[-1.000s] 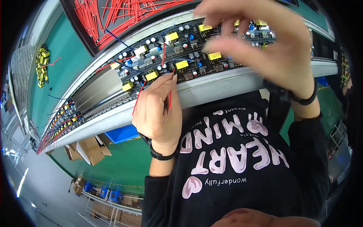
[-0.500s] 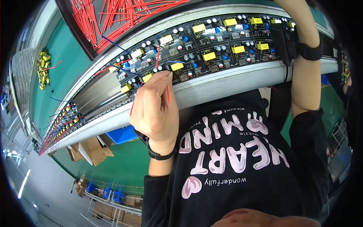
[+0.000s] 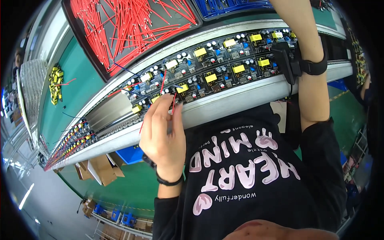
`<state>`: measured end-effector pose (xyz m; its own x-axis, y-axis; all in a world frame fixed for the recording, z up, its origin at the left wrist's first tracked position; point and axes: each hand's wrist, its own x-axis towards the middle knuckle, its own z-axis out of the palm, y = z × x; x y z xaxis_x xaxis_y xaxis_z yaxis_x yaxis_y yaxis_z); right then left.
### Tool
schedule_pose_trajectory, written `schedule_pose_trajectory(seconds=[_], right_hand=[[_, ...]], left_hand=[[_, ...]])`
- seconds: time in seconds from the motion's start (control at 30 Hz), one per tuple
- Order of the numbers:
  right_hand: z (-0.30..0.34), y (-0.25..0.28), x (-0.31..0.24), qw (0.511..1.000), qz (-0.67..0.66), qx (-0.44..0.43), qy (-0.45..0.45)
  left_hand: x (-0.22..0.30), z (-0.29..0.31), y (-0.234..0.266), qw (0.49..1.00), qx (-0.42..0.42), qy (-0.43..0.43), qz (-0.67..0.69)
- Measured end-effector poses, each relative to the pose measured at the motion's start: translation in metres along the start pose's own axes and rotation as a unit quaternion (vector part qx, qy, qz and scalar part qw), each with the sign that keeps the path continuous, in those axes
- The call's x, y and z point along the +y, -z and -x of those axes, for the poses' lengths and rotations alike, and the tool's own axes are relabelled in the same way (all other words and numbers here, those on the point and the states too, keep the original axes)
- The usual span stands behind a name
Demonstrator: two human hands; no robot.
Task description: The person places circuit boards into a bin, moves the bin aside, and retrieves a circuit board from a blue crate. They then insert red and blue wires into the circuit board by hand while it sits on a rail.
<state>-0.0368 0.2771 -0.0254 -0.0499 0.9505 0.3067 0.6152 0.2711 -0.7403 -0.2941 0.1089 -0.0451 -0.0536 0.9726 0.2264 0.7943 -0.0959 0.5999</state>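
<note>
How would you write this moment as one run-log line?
left hand: red wire at fingers, grip unclear, by circuit boards | right fingers: out of view | right arm: past upper edge | black tray: red wires

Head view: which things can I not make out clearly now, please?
Right hand: beyond the head view's top edge; only its forearm shows.
Blue wires: cut off by the head view's top edge.
Circuit boards: partly hidden in the head view by the left hand.
Distant boards at left, head view: their parts are too small.
</note>
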Motion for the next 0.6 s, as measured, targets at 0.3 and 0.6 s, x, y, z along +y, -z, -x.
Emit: schedule_pose_trajectory(seconds=[0.3, 0.6], right_hand=[[0.013, 0.017, -0.013, 0.983, -0.174, -0.034, 0.051], [0.036, -0.007, -0.020, 0.941, -0.266, -0.203, -0.048]], left_hand=[[0.015, -0.098, 0.065, 0.983, -0.027, -0.162, -0.081], [-0.022, -0.193, 0.008, 0.916, -0.235, -0.290, -0.147]])
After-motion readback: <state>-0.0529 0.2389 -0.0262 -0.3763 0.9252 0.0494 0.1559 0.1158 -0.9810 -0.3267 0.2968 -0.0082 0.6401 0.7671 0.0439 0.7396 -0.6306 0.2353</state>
